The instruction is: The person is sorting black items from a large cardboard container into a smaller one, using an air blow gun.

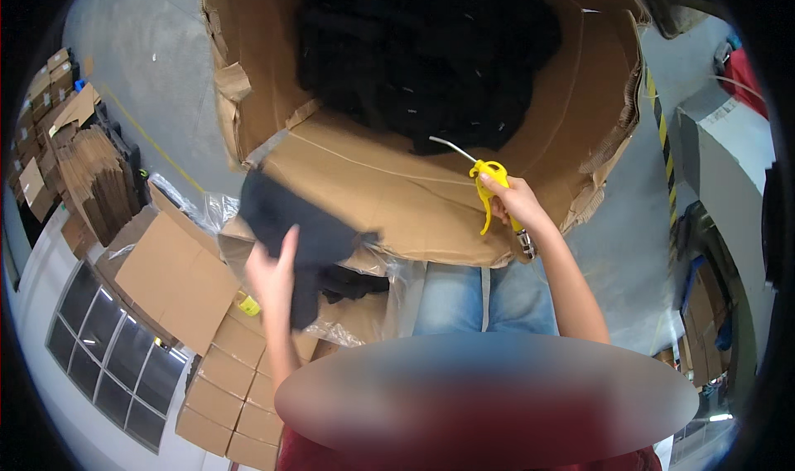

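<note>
My right hand (pixel 515 202) is wrapped round a yellow air blow gun (pixel 490 173), whose thin bent metal nozzle points up and left over the large carton. A metal hose fitting shows below the grip. At the left, my left hand (pixel 272 274) holds a piece of black cloth (pixel 294 216), slightly smeared by motion. The cloth spreads above and beside the thumb, and part hangs below; some fingers are hidden. Ahead, the big open cardboard carton (pixel 356 177) contains a heap of black cloth pieces (pixel 422 57) with small pale tags.
Below my left hand stands a smaller carton (pixel 364 309) lined with clear plastic, with black cloth inside. Stacked brown boxes (pixel 228 380) stand at the lower left. Folded cardboard (pixel 95 173) lies farther left. A black-and-yellow floor stripe (pixel 662 140) runs along the right.
</note>
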`<state>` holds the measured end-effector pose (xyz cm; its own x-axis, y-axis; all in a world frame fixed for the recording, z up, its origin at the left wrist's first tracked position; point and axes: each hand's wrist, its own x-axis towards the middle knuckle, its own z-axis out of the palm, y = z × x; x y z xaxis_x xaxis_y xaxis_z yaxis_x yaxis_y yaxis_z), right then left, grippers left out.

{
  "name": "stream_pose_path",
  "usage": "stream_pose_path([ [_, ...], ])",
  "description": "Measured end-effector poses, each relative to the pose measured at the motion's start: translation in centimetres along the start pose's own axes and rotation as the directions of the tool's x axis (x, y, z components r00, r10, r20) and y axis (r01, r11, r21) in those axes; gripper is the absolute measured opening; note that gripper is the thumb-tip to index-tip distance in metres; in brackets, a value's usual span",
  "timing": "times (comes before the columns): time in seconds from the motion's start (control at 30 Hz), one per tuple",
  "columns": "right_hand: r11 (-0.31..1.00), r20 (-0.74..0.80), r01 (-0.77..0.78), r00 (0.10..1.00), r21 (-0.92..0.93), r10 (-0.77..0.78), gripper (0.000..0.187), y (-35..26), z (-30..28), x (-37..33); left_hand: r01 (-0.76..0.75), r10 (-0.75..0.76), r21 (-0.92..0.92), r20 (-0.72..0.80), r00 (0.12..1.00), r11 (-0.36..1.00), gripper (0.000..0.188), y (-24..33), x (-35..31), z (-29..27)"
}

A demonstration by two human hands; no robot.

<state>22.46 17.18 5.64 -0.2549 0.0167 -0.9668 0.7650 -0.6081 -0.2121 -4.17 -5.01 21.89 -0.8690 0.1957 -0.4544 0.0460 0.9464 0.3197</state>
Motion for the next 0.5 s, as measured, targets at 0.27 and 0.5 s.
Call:
stream_pose_path([
  [0.27,0.982,0.186,-0.005,0.982,0.191,-0.031,0.039,-0.3,1.1,0.7,0.135,-0.119,0.245,-0.079,0.99,0.96,0.039,-1.9,-2.0,-5.1],
  [0.5,0.949,-0.012,0.005,1.0,0.314,-0.001,0.041,0.4,1.4,1.7,0.173,-0.154,-0.095,0.179,0.972,0.98,0.096,-2.8,18.6,24.5],
])
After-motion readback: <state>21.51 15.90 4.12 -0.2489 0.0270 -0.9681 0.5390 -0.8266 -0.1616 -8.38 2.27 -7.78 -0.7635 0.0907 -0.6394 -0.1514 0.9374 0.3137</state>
